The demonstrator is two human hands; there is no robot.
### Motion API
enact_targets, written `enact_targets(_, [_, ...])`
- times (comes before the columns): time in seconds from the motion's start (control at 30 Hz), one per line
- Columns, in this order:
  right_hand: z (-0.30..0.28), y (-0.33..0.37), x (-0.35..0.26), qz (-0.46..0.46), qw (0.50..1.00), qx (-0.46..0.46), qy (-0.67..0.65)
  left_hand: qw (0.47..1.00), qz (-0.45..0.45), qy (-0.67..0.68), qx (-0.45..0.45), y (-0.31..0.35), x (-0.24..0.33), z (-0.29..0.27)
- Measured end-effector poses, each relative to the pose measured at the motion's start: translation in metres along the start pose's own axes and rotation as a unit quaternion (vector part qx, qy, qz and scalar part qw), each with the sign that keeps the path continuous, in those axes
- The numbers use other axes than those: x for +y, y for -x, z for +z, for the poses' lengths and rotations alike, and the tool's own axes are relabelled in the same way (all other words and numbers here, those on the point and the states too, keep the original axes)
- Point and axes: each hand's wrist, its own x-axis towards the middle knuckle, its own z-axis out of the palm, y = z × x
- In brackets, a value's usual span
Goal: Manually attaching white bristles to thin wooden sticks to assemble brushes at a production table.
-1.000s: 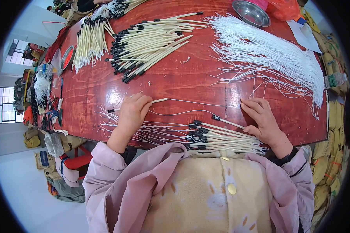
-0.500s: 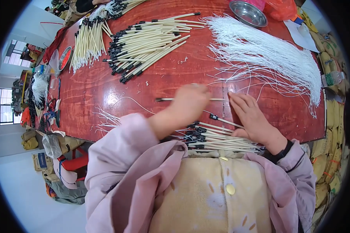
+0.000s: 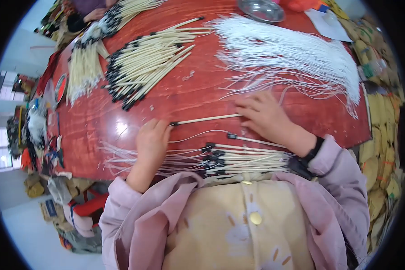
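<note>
Head view: we pinch a thin cream stick (image 3: 207, 119) between both hands, its long axis running nine to three, black cap at nine. Our left hand (image 3: 150, 141) touches the cap; our right hand (image 3: 265, 117) presses the pale end on the glossy red table (image 3: 99, 121).

Pale pink long sleeves, loose and wrinkled, cream-yellow front garment with faint small prints, round golden buttons down the middle, black band on the right wrist, bare hands
</note>
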Motion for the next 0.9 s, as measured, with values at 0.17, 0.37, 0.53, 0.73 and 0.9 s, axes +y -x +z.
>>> enact_targets(0.17, [0.013, -0.015, -0.008, -0.034, 0.999, 0.029, 0.021, 0.999, -0.013, 0.041, -0.008, 0.006, 0.006, -0.006])
enact_targets(0.37, [-0.001, 0.013, -0.002, -0.004, 0.998, 0.055, 0.025, 0.982, -0.072, 0.034, 0.173, 0.018, -0.080, -0.032])
enact_targets(0.53, [-0.061, 0.043, -0.011, 0.019, 0.996, -0.018, -0.084, 0.955, -0.208, -0.046, 0.207, 0.115, -0.225, -0.103])
enact_targets(0.73, [-0.088, 0.067, -0.012, 0.068, 0.972, -0.089, -0.206, 0.950, -0.166, -0.256, 0.059, 0.103, -0.144, -0.086])
enact_targets(0.9, [-0.076, 0.077, -0.003, 0.101, 0.991, -0.026, -0.089, 0.990, -0.047, 0.134, 0.000, -0.012, 0.017, -0.048])
